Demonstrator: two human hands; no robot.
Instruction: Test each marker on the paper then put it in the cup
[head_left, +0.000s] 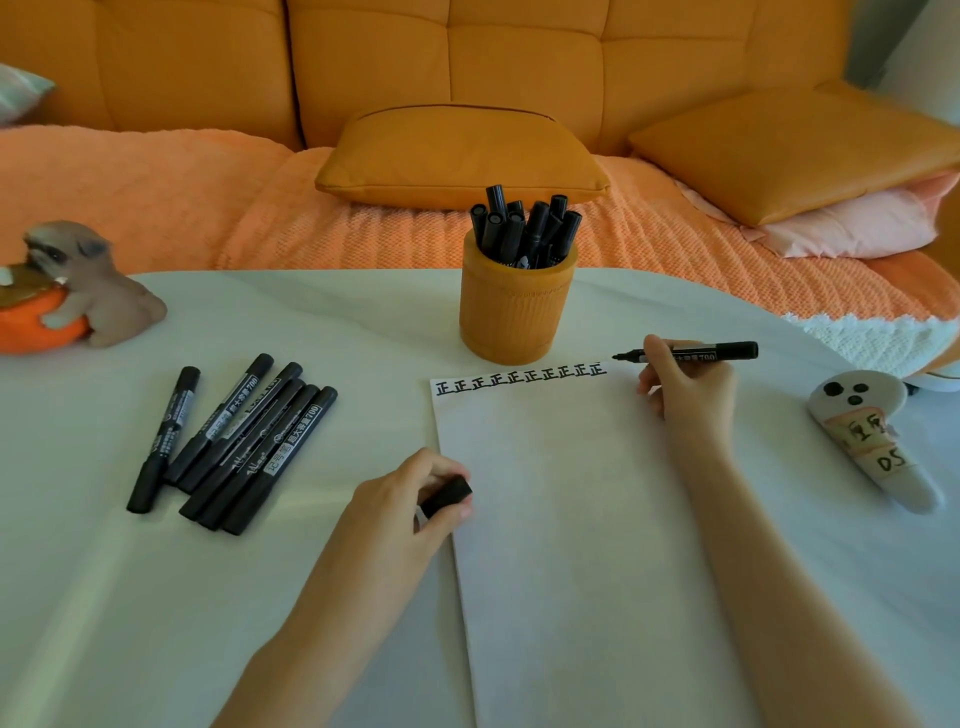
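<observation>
Marker (696, 353): black barrel with white label print, uncapped. It lies nearly level, with the tip pointing left and the tail sticking out past the fingers to the right. We see the right hand (685, 395) pinching it along the barrel, fingers curled under. The tip sits just right of the last written mark, at the paper's top right corner; we cannot tell whether it touches the sheet.

Cap (448, 496): black and short, gripped between thumb and fingers of the left hand (400, 506), which rests at the left edge of the paper (571, 545).

The paper is white, lying flat on the white table (156, 613). One row of identical black characters (519, 376) runs along its top edge.

Cup (511, 312): orange, ribbed and upright, just beyond the paper's top edge. It holds a crowded bunch of black markers (524, 223) standing on end.

Loose markers (234, 441): a capped cluster lying on the table, well left of the paper.

Outward from there we note a dog figurine (88, 291) at far left, a white labelled device (872, 441) at far right, and an orange sofa (467, 62) behind.
</observation>
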